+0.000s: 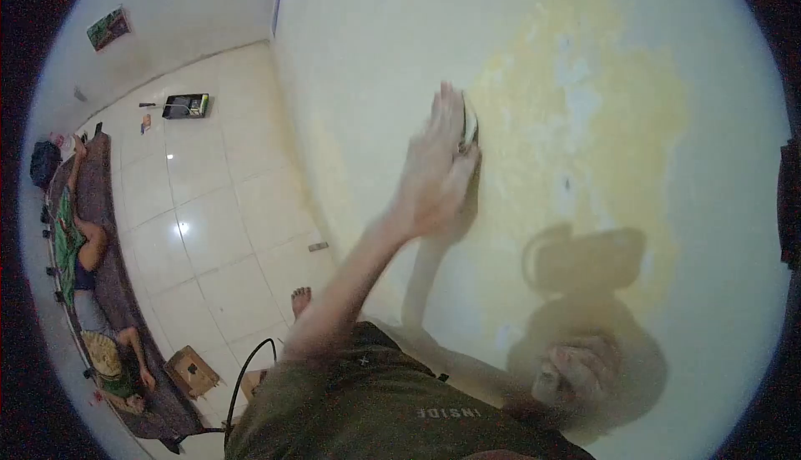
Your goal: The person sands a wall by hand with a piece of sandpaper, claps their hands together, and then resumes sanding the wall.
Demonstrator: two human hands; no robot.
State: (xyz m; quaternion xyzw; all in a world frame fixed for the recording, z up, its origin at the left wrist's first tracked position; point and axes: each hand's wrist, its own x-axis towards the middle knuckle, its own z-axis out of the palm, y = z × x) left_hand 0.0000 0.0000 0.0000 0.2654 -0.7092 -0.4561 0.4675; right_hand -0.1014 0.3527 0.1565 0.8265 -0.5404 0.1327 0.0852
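Observation:
My left hand (434,164) is raised against the wall (384,60), fingers together and pointing up. Between its thumb and fingers is a folded sheet (470,122), pale with a dark edge, that looks like sandpaper. It touches the wall at the left border of a rough yellow patch (617,126) with whitish spots. Lower right, in shadow close to the wall, my right hand (576,372) has its fingers curled in. It is slightly blurred, and whatever it may hold is hidden.
A black paint tray (185,106) with a roller stands on the tiled floor (209,201). At left a person (92,293) lies on a dark mat (125,268). Cardboard (192,372) and a black cable (242,372) are near my body. My bare foot (301,300) is by the wall's base.

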